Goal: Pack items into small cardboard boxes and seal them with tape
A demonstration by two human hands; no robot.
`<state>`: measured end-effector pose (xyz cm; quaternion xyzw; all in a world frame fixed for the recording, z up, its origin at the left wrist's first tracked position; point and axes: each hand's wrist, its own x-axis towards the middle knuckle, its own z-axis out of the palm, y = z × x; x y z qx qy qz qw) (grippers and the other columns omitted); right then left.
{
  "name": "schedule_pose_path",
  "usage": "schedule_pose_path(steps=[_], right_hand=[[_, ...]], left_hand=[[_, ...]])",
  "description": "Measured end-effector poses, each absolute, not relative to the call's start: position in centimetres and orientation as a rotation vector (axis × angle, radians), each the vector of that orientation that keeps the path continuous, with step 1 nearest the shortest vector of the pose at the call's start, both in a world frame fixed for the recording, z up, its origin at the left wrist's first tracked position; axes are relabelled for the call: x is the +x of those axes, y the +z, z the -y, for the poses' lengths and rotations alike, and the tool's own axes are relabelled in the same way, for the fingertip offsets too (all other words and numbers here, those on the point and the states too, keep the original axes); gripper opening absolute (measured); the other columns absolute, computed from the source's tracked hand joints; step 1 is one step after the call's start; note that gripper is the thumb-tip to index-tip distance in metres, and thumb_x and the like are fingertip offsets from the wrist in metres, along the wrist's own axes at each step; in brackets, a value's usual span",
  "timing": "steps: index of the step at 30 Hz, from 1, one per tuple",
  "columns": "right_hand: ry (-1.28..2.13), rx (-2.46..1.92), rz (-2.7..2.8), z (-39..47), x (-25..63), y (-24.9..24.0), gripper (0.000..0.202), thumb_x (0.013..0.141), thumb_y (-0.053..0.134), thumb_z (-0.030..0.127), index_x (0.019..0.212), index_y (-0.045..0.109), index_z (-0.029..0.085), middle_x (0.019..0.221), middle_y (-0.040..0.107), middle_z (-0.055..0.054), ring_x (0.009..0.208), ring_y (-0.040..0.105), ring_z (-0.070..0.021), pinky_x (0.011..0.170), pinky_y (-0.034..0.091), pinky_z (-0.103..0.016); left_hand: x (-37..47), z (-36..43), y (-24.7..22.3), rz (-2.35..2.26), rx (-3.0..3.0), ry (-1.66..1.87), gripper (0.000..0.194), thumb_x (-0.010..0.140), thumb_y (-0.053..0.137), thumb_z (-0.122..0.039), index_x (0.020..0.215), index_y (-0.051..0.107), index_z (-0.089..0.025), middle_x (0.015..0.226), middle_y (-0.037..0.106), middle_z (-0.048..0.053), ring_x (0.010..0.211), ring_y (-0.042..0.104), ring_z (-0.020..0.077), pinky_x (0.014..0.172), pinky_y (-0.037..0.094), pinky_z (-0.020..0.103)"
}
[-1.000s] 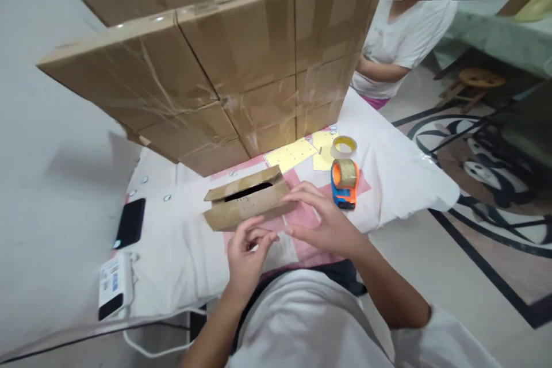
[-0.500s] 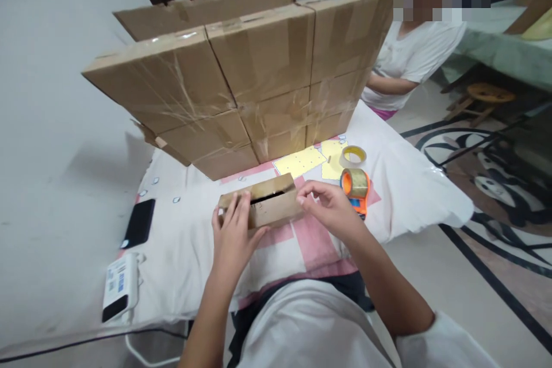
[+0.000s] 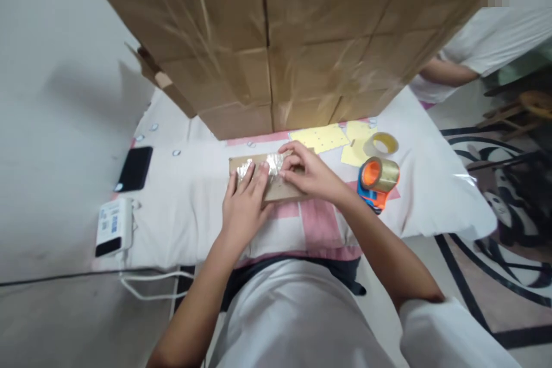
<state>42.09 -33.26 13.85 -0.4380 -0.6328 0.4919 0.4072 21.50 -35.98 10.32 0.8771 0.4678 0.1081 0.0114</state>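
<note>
A small flat cardboard box (image 3: 284,188) lies on the cloth-covered table in front of me, with shiny clear tape (image 3: 274,165) across its top. My left hand (image 3: 246,198) rests on the box's left part, fingers spread over the tape. Over the right part is my right hand (image 3: 308,169), its thumb and fingertips pressed together at the tape; whatever is between them is too small to make out. An orange and blue tape dispenser with a brown roll (image 3: 380,177) sits to the right of it, and a clear tape roll (image 3: 383,144) lies just behind.
Large taped cardboard boxes (image 3: 319,63) stand across the back of the table (image 3: 172,207). On the left are a black phone (image 3: 135,168) and a white power strip (image 3: 114,224) with a cable. A person's arm (image 3: 451,72) shows at the right, beyond the boxes.
The view has tipped down and nearer. The small box's dark opening no longer shows; its top now lies flat with tape on it. My right hand has moved from its right end onto the top.
</note>
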Motion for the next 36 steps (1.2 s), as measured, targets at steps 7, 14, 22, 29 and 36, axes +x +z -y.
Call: schedule_pose_path(steps=[7, 14, 22, 29, 36], right_hand=[[1.272, -1.135, 1.663, 33.4, 42.5, 14.8, 0.033, 0.087, 0.062, 0.018, 0.115, 0.046, 0.023, 0.076, 0.062, 0.006, 0.070, 0.058, -0.0131, 0.070, 0.044, -0.026], [1.085, -1.246, 1.756, 33.3, 42.2, 13.6, 0.034, 0.086, 0.064, 0.015, 0.116, 0.050, 0.023, 0.075, 0.066, 0.006, 0.071, 0.059, -0.0141, 0.074, 0.041, -0.027], [0.961, -1.308, 1.880, 33.6, 42.1, 13.7, 0.035, 0.087, 0.059, 0.012, 0.118, 0.047, 0.024, 0.077, 0.065, 0.005, 0.068, 0.058, -0.0141, 0.073, 0.039, -0.029], [0.798, -1.397, 1.986, 33.3, 41.8, 13.3, 0.038, 0.088, 0.055, 0.013, 0.123, 0.046, 0.022, 0.079, 0.065, 0.002, 0.075, 0.060, -0.0186, 0.086, 0.039, -0.037], [0.285, -1.719, 2.019, 33.2, 41.0, 12.5, 0.038, 0.088, 0.052, 0.021, 0.126, 0.045, 0.018, 0.123, 0.052, -0.019, 0.115, 0.047, -0.0392, 0.096, 0.034, -0.056]], left_hand=[[21.3, 35.8, 9.9, -1.441, 2.652, 0.405, 0.089, 0.091, 0.059, -0.033, 0.161, 0.007, -0.015, 0.160, 0.041, 0.012, 0.152, 0.031, 0.0285, 0.127, 0.011, 0.052], [21.3, 35.8, 10.2, -1.415, 2.701, 0.356, 0.078, 0.095, 0.058, -0.037, 0.161, 0.019, -0.023, 0.162, 0.038, 0.008, 0.153, 0.027, 0.0300, 0.126, 0.012, 0.054], [20.7, 35.7, 8.8, -1.307, 2.884, 0.730, 0.061, 0.091, 0.068, -0.035, 0.147, 0.045, -0.042, 0.167, 0.026, 0.009, 0.154, 0.023, 0.0346, 0.114, 0.033, 0.048], [20.4, 35.6, 8.4, -1.228, 2.942, 0.820, 0.050, 0.090, 0.070, -0.034, 0.137, 0.056, -0.044, 0.158, 0.046, 0.004, 0.152, 0.030, 0.0298, 0.112, 0.033, 0.046], [20.7, 35.7, 8.9, -1.230, 2.945, 0.806, 0.041, 0.091, 0.068, -0.028, 0.130, 0.062, -0.041, 0.150, 0.056, 0.000, 0.146, 0.042, 0.0276, 0.108, 0.034, 0.044]])
